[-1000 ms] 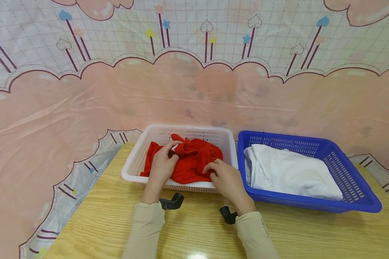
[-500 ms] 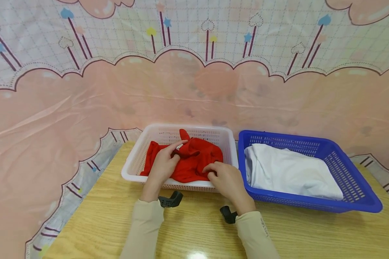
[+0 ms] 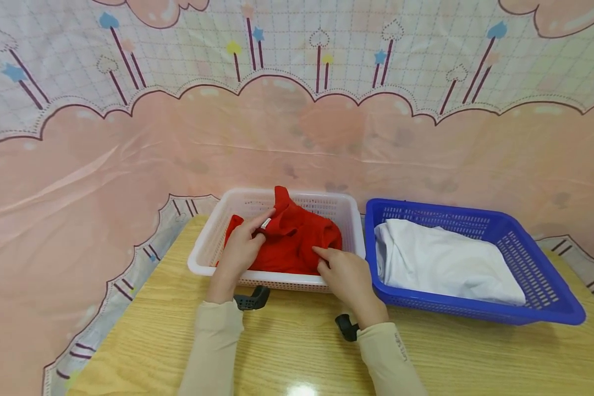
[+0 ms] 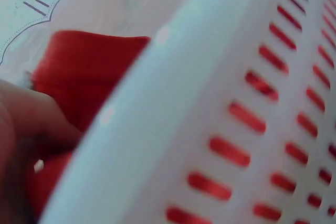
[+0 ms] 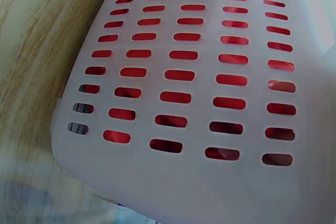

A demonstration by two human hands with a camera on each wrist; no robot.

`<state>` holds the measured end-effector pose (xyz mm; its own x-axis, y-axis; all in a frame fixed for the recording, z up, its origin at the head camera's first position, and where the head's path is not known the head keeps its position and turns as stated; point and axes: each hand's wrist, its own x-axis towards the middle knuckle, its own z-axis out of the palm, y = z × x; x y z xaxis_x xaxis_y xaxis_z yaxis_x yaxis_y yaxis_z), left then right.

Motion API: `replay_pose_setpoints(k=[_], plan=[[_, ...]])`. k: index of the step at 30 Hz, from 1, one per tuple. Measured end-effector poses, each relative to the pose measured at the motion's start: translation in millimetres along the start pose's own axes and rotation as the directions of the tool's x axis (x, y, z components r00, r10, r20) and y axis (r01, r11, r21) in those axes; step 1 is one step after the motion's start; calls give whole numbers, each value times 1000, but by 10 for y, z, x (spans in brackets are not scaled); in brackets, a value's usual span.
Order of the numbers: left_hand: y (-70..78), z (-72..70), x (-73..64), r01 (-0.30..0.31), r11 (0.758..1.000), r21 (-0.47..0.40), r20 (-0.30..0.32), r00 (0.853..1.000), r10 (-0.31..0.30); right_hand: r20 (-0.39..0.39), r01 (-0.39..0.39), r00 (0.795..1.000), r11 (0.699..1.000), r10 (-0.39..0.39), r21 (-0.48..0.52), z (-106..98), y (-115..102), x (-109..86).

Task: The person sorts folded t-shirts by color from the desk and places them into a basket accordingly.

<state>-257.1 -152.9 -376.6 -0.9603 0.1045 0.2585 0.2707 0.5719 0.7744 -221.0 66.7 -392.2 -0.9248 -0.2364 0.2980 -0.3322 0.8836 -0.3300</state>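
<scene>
A red garment (image 3: 297, 242) with a small white label (image 3: 265, 223) lies bunched in the white basket (image 3: 205, 258). My left hand (image 3: 240, 250) pinches it beside the label, where a banded edge stands raised. In the left wrist view, a finger (image 4: 42, 114) presses into the red cloth behind the basket's rim. At the front right of the same basket, my right hand (image 3: 347, 276) holds the garment near the rim, its index finger pointing along the cloth. Its fingertips are partly hidden in the folds. The right wrist view shows only the slotted basket wall (image 5: 205, 114) with red behind it.
A blue basket (image 3: 475, 311) stands directly right of the white one and holds folded white cloth (image 3: 445, 264). Both rest on a wooden table (image 3: 287, 341). Behind them hangs a pink patterned curtain (image 3: 257, 132).
My left hand has shifted slightly left and toward me. The garment's raised edge now stands higher above the basket. My right hand has hardly moved.
</scene>
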Motion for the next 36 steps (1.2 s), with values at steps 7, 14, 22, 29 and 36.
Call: replay_pose_setpoints(k=[7, 14, 22, 29, 36], plan=[[-41, -23, -13, 120, 990, 80, 52, 991, -124, 39, 37, 999, 997, -35, -70, 22, -18, -17], [-38, -53, -20, 144, 985, 96, 34, 988, -148, 37, 37, 999, 997, -34, -71, 22, -10, -10], [-81, -83, -18, 180, 962, 203, -8, 983, -183, 51, 31, 998, 998, -29, -52, 27, -7, -1], [-116, -108, -47, 168, 956, 239, -40, 986, -163, 95, -4, 995, 999, 9, -49, 15, -14, 1], [-119, -123, -29, 134, 948, 289, -98, 989, -110, 86, 1, 996, 999, 2, -35, 7, 3, 21]])
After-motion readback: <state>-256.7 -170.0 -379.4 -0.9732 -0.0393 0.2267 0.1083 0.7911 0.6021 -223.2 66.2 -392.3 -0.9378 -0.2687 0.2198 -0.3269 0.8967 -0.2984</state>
